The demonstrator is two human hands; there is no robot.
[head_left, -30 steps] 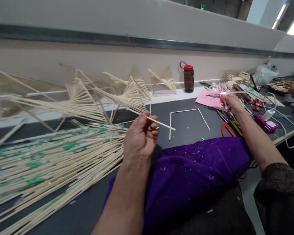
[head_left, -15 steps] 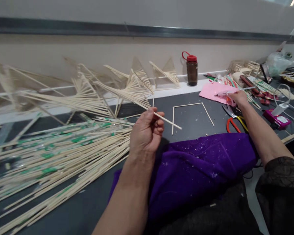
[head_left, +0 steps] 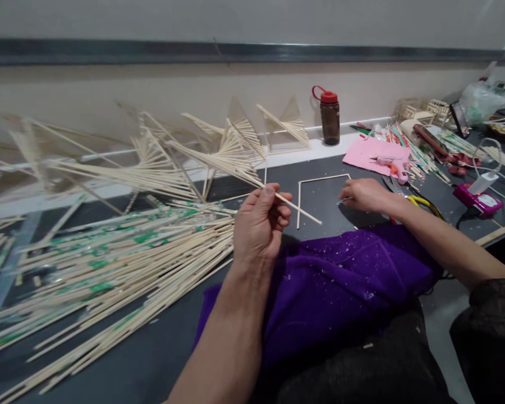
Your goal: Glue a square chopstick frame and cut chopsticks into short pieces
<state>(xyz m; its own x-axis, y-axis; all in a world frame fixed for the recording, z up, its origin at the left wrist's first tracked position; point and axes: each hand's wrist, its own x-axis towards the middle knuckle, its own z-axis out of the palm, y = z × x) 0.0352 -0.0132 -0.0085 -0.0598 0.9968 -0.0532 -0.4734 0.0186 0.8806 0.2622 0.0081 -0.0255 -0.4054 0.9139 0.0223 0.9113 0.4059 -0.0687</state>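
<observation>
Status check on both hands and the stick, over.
Left hand holding thin stick. Right hand over the dark table, grip unclear. Glue gun on pink sheet, beyond right hand.

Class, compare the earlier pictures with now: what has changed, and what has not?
The right hand has let go of the glue gun, which lies on the pink sheet, and moved left to the three-sided stick frame. The left hand still holds its wooden stick; the bottle stands as before.
</observation>
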